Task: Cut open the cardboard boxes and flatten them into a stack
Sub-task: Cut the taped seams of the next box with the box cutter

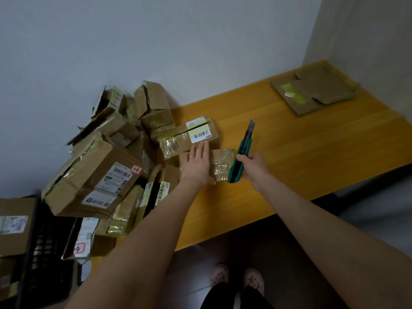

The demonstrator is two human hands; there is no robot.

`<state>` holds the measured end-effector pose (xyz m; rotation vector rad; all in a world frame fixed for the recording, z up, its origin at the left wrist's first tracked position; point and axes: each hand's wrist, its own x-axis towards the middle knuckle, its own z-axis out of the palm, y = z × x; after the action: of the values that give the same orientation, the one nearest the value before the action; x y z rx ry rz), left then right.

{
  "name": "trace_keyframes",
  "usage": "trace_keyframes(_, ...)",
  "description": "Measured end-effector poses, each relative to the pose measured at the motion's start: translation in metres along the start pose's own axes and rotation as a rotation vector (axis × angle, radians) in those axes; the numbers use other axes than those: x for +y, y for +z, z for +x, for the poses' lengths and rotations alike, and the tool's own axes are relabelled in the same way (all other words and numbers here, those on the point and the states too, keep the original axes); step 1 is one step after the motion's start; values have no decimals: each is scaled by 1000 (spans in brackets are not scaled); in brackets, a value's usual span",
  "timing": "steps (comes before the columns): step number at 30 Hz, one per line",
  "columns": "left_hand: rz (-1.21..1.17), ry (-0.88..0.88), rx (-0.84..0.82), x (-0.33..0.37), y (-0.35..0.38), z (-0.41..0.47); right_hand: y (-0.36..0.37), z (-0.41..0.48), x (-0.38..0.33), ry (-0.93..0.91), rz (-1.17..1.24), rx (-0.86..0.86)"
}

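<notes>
A small taped cardboard box point(220, 162) lies on the yellow wooden table point(289, 166) in front of me. My left hand point(197, 165) rests flat on its top, fingers straight, thumb at its near edge. My right hand point(250, 167) grips a green and black utility knife point(242, 156) just right of the box, blade out and pointing up and away. Behind it lies a longer box with a barcode label point(191, 136). A pile of unopened and torn boxes point(100, 175) covers the table's left part. Flattened cardboard point(312, 90) lies stacked at the far right corner.
A black plastic crate point(42, 253) with boxes in it stands at the lower left. Grey walls close off the back and the right side. The table's front edge runs diagonally above my feet point(237, 279) on the dark floor.
</notes>
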<state>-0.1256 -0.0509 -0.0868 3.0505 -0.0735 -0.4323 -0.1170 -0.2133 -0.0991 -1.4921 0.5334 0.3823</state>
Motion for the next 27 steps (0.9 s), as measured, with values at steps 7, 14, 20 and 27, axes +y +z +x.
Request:
trace_keyframes(7,112,70,-46,16,9,17,-16,4,8,6,-111,50)
trace_keyframes(14,100,88,-78,13,4,28,-40,-9,34,-202,-614,128)
trace_keyframes(20,103,85,-92,13,2,30,-52,-19,30,-233,-798,85)
trace_keyframes(27,96,85,-90,15,1,28,-57,-17,23,-306,-860,80)
